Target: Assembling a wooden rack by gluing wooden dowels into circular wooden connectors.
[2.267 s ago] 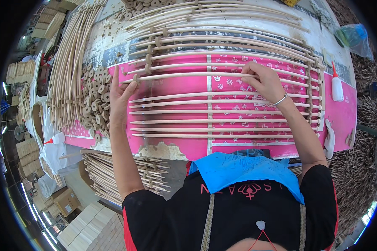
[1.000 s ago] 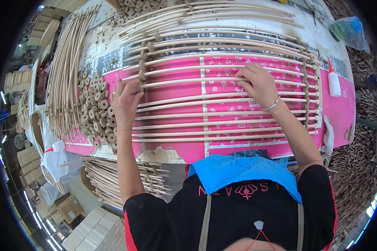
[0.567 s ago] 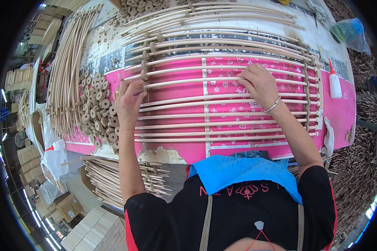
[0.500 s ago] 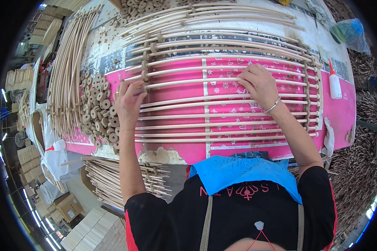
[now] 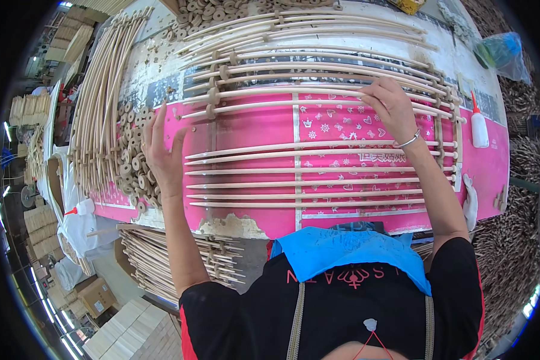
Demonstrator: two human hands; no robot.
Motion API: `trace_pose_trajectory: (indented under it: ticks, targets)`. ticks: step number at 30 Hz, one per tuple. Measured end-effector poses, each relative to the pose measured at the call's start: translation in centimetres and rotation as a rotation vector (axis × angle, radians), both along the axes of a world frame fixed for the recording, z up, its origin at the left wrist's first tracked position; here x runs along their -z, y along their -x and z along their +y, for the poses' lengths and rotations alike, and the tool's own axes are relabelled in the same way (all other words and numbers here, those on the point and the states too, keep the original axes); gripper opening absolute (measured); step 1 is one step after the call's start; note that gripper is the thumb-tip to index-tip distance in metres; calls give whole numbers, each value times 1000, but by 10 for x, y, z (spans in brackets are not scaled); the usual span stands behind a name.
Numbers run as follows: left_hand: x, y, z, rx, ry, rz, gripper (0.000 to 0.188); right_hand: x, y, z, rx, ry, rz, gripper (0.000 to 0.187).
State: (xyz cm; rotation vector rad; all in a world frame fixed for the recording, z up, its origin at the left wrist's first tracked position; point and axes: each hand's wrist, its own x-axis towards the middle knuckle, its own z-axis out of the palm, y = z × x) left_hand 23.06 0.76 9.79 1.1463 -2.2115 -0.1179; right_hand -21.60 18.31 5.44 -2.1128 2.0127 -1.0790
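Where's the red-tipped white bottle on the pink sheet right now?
In the head view, the red-tipped white bottle is to the right of the right hand, just past the right ends of the wooden rods.

The right hand (image 5: 395, 109) pinches a wooden rod (image 5: 306, 89) above the pink-covered table (image 5: 252, 131). The left hand (image 5: 165, 155), fingers spread, is just beside a pile of rings (image 5: 128, 170). A red-tipped white bottle (image 5: 479, 130) stands or lies at right.

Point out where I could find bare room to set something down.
Pink tabletop shows bare nearer the person than the white bottle, right of the rods. Another gap runs between the farther and nearer rods. It's crowded at left, where piled discs sit beside bundled rods.
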Motion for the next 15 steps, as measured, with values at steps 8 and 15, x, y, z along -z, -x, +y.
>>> trace_pose_trajectory:
  ticks: [8, 15]
  targets:
    - [21, -58, -9, -205, -174, 68, 47, 20, 9, -3, 23, -32, 65, 14]
    - [9, -88, -9, -227, -195, -151, 39, 16, 8, -2, -14, -18, 121, 16]
